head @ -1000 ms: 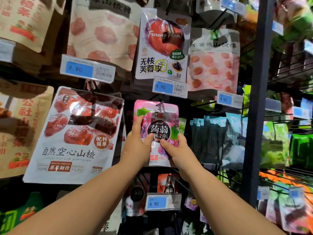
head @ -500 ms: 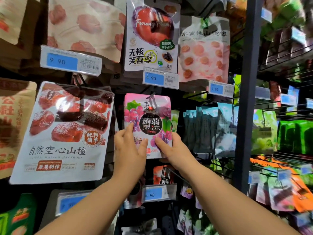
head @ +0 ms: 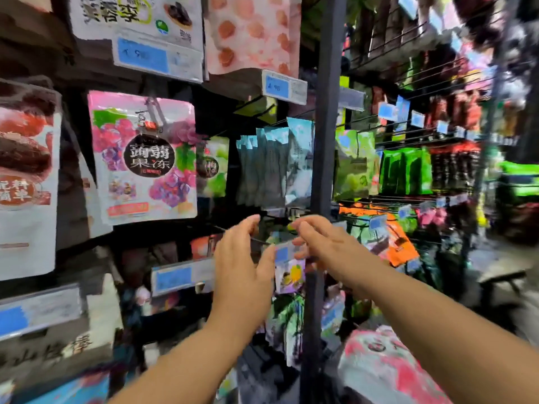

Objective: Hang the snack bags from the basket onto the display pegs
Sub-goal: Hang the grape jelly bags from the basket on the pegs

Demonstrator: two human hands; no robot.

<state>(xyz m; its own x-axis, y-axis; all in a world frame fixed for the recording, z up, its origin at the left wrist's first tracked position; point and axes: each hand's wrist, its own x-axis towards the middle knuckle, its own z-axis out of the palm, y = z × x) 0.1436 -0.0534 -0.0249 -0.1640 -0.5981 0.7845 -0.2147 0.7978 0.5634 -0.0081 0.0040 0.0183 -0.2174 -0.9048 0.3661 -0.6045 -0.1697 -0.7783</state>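
Note:
A pink snack bag with grapes printed on it hangs from a display peg at the upper left, free of both hands. My left hand and my right hand are below and to the right of it, fingers relaxed and holding nothing. They hover in front of a lower row of pegs with small bags and a blue price tag. A pink and red bag shows blurred at the bottom right; the basket cannot be made out.
A dark upright post splits the display. Teal bags hang left of it, green bags right of it. A large hawthorn bag hangs at the far left. Price tags line the peg ends.
Both hands have let go of the pink grape bag, which stays on its peg, and have dropped down and to the right. The view has swung right and down.

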